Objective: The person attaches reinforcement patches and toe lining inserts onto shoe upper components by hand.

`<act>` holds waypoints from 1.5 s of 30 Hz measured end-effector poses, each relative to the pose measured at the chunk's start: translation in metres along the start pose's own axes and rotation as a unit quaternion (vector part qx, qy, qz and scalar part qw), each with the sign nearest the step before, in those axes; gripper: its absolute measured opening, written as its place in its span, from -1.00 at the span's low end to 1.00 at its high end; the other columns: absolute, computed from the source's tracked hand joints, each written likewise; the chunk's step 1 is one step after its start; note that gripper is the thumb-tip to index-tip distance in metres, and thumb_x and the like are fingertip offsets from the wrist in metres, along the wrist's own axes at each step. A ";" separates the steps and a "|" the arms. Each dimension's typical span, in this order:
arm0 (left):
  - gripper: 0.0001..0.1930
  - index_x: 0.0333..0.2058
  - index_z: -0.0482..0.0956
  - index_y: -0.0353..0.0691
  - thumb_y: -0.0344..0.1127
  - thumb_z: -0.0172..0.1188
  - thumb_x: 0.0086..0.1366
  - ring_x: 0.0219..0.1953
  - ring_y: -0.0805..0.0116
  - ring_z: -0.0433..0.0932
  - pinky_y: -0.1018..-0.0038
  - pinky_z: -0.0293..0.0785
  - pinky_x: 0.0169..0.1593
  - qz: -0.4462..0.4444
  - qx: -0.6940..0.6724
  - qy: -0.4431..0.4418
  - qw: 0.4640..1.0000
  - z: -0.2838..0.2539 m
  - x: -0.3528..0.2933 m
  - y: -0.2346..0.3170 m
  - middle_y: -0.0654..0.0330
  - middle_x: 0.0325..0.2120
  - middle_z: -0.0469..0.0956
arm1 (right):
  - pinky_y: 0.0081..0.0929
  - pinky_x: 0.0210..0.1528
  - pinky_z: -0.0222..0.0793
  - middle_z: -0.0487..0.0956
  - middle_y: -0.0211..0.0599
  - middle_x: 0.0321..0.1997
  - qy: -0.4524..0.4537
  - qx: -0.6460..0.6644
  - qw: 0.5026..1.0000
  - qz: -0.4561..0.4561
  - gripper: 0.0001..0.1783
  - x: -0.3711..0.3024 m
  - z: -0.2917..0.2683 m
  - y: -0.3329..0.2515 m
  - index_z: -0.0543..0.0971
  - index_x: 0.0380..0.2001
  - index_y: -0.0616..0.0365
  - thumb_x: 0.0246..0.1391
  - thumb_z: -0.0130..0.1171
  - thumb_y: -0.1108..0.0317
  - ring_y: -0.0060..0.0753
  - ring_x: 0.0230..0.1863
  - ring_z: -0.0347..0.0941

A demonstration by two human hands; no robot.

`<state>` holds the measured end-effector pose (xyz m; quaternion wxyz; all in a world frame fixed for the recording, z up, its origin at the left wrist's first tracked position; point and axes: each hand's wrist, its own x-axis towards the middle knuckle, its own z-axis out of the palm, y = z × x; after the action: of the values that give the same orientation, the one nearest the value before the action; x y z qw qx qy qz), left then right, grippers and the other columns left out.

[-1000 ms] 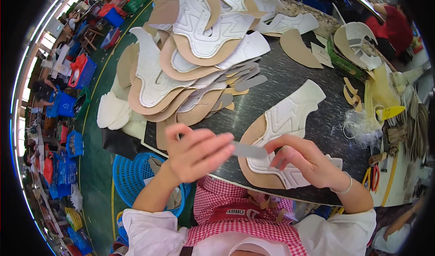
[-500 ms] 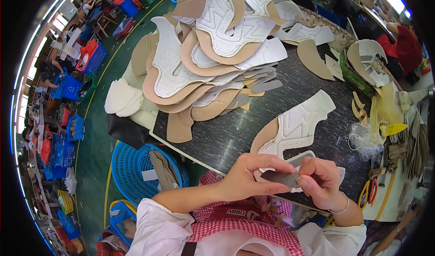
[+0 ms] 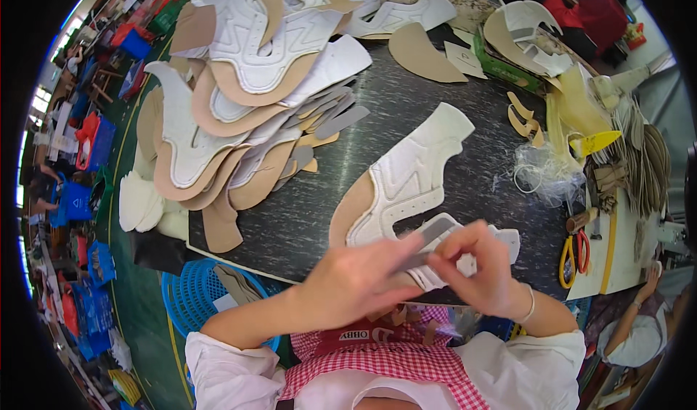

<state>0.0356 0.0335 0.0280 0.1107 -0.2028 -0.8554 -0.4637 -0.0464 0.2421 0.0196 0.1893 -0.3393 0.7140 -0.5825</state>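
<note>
A white shoe upper (image 3: 410,170) with a beige toe lining lies on the dark table in front of me. Over its near part, my left hand (image 3: 356,272), smeared by motion, holds a small grey shoe piece (image 3: 415,261) between thumb and fingers. My right hand (image 3: 475,268) pinches the same piece at its right end, thumb against forefinger. Just beyond the left fingertips shows a grey strip (image 3: 437,228); whether it is part of the held piece, I cannot tell. The hands partly hide the upper's near edge.
Stacked white uppers (image 3: 268,54) with beige linings fill the table's left, beside several grey strips (image 3: 341,122). Scissors (image 3: 575,254), clear plastic (image 3: 544,174) and a green box (image 3: 508,69) lie right. A blue basket (image 3: 192,294) stands below the left edge. Other people work nearby.
The view has swung right, so the table appears further left. My left hand has turned, its fingers now pointing up and right, and the grey piece has tilted between my hands.
</note>
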 end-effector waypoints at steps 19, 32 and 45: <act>-0.77 -0.28 0.55 -0.23 -0.37 0.27 0.04 -0.37 0.23 0.60 0.37 0.46 -0.36 0.030 0.235 -0.009 0.971 -0.047 0.021 -0.051 0.16 -0.48 0.56 | -0.32 -0.37 0.41 0.54 -0.21 -0.26 -0.006 -0.353 0.934 -0.050 -0.68 0.044 -0.030 0.013 0.43 -0.21 0.07 -0.09 0.22 0.50 -0.25 -0.33 0.53; -0.40 0.09 0.36 -0.33 -0.09 0.22 0.15 0.26 -0.02 0.22 0.05 0.05 0.31 -0.015 0.134 0.036 0.990 0.034 -0.071 -0.027 -0.10 0.20 0.25 | -0.09 0.05 0.28 0.51 -0.32 -0.03 -0.261 -0.460 0.803 -0.275 -0.67 0.025 0.004 0.014 0.60 -0.18 -0.04 -0.11 0.17 0.34 -0.18 -0.02 0.43; -0.75 -0.28 0.64 -0.27 -0.33 0.31 0.02 -0.14 0.17 0.53 0.37 0.43 -0.02 -0.300 0.350 0.183 0.868 -0.262 -0.208 -0.105 0.16 -0.23 0.59 | -0.23 -0.24 0.24 0.47 -0.21 -0.22 -0.129 -0.392 0.869 -0.273 -0.67 0.047 0.011 -0.024 0.56 -0.30 0.17 -0.26 0.27 0.38 -0.14 -0.29 0.37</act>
<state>0.1740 -0.2877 0.0136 0.1851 0.2041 -0.9456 -0.1731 -0.0656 0.1985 0.0457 -0.0356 -0.6388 0.7318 -0.2347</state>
